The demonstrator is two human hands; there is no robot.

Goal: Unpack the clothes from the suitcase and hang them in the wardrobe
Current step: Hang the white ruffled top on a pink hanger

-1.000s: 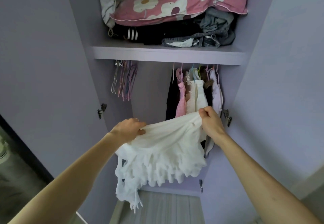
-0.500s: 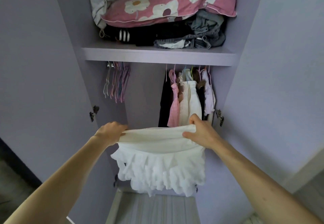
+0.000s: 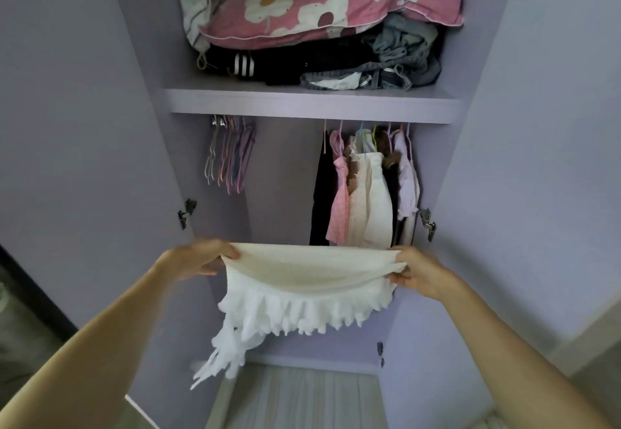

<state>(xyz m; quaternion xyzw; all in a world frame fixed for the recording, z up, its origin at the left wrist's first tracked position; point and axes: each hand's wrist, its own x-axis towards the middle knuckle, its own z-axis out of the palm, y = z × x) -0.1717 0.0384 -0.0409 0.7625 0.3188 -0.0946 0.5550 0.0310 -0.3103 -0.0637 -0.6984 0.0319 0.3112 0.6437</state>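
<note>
I am holding a white ruffled skirt [image 3: 302, 297] stretched out in the lower middle of the frame, in front of the open lilac wardrobe [image 3: 282, 176]. My left hand [image 3: 196, 259] is gripping the left end of the waistband, its fingers [image 3: 226, 251] curled over the cloth. My right hand [image 3: 423, 274] is pinching the right end, with those fingers clamped on the bunched edge. The waistband is sagging a little between my hands. The frilled tiers are hanging below it, and loose strips are trailing down toward the lower left.

Just above and behind the skirt, at centre right, a row of hung clothes [image 3: 369, 206] is dangling from coloured hangers: a black piece, a pink one, a cream one and a pale lilac top, all pressed close together. At centre left, well apart from them, a bunch of empty hangers [image 3: 232, 159] is hanging under the shelf [image 3: 312, 104]. On that shelf, at the top of the frame, a pink pillow with white flowers [image 3: 336, 1] is lying on folded dark clothes [image 3: 295, 65] and crumpled grey denim [image 3: 403, 52]. The wardrobe doors [image 3: 84, 126] are standing open on both sides.
</note>
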